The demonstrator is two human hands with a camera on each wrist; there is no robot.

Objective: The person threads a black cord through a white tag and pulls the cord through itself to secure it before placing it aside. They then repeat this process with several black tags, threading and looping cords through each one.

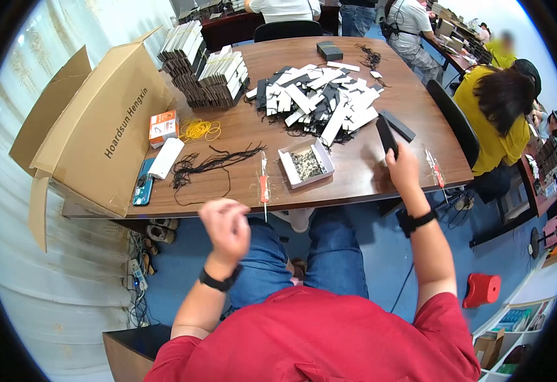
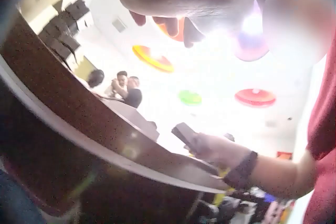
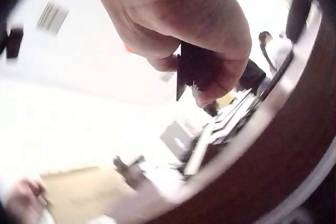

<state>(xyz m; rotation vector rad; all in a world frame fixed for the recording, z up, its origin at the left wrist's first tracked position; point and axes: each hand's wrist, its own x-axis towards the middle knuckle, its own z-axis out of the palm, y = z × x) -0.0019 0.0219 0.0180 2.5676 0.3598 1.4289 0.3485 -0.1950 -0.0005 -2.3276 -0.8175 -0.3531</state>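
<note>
Hand (L) (image 1: 225,230): empty, fingers loosely bent, at near edge of tabletop (image 1: 366,183). Black strip (image 1: 387,135), held above tabletop just R of strip pile (image 1: 320,95): prob. light, stiff, poss. slick; grip by long edges nr one end. Hand (R) (image 1: 404,168): grasps strip's near end, forearm extended fwd.

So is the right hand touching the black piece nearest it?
Touching. The head view shows the right hand gripping the black piece by its near end, the rest sticking out.
</note>
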